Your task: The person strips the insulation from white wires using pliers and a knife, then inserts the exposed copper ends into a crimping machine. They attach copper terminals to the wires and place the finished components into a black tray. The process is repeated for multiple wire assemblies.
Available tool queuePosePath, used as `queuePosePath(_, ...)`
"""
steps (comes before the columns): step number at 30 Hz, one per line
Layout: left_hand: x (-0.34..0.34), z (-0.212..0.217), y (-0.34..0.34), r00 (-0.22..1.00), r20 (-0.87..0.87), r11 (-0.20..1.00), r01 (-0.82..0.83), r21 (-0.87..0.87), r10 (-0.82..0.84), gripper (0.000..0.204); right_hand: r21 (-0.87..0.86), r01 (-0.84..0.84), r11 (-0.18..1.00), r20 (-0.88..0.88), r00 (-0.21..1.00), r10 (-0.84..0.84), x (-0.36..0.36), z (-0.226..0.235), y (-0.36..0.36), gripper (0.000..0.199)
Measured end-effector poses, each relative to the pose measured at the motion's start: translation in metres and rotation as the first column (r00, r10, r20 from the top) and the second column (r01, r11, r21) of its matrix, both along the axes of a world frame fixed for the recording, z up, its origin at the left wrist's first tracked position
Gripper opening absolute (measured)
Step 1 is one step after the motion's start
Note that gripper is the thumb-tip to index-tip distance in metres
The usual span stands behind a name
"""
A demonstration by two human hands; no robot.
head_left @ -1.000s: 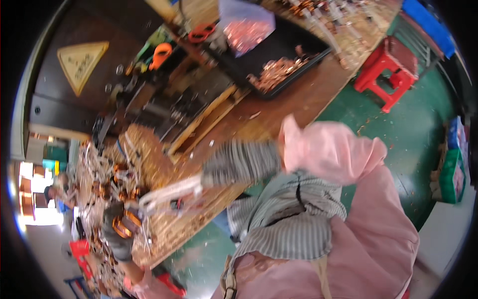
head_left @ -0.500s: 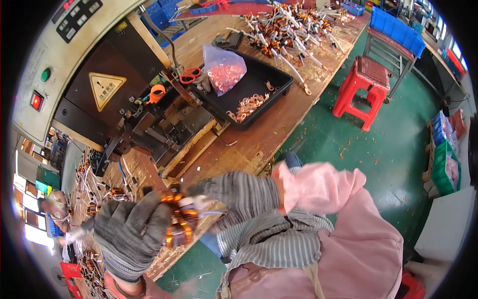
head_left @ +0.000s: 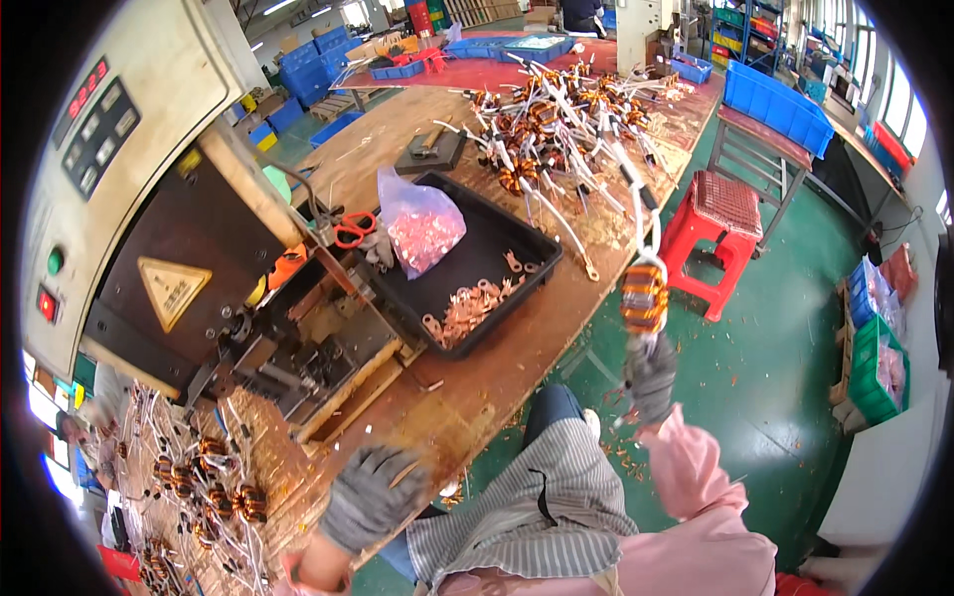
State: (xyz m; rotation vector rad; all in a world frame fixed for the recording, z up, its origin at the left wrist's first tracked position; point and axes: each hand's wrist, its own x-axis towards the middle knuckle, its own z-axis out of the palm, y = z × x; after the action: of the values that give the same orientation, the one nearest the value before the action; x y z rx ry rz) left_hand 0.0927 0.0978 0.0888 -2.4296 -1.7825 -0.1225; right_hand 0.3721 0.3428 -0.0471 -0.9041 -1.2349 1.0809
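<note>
My right hand, in a grey striped knit glove, is closed on the lower leads of a copper wire coil. The coil hangs over the floor beyond the bench edge, its white leads pointing up and away. My left hand, gloved alike, is at the near bench edge with its back up. Its fingers look loosely extended and hold nothing that I can see. A large heap of similar coils with white leads lies at the far end of the wooden bench.
A press machine stands on the left. Beside it, a black tray holds copper terminals and a plastic bag; red-handled scissors lie at its edge. More coils lie lower left. A red stool stands right.
The coil was between both hands at the near bench edge. My left hand has let go, and my right hand has carried the coil right and away. The head view has shifted.
</note>
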Motion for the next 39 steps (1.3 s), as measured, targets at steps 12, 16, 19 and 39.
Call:
queuePosePath(12,-0.036,-0.007,-0.056,0.8,0.135,0.805,-0.593,0.028,0.584,0.032,0.385,0.119,0.915,0.32,0.913,-0.253,-0.101,0.147,0.363,0.051)
queuePosePath(16,-0.062,-0.009,-0.114,0.646,-0.009,0.646,-0.763,0.027,0.763,0.033,0.581,-0.196,0.79,0.399,0.915,-0.067,-0.13,0.073,0.236,0.028)
queuePosePath(19,-0.114,-0.038,-0.164,0.555,-0.165,0.578,-0.797,0.178,0.816,0.039,0.5,-0.301,0.812,0.503,0.864,0.011,-0.094,0.036,0.18,0.032)
queuePosePath(39,-0.185,-0.056,-0.224,0.063,0.37,-0.083,-0.927,0.367,0.927,0.023,0.16,-0.402,0.901,0.27,0.896,0.352,-0.092,0.003,-0.033,0.016)
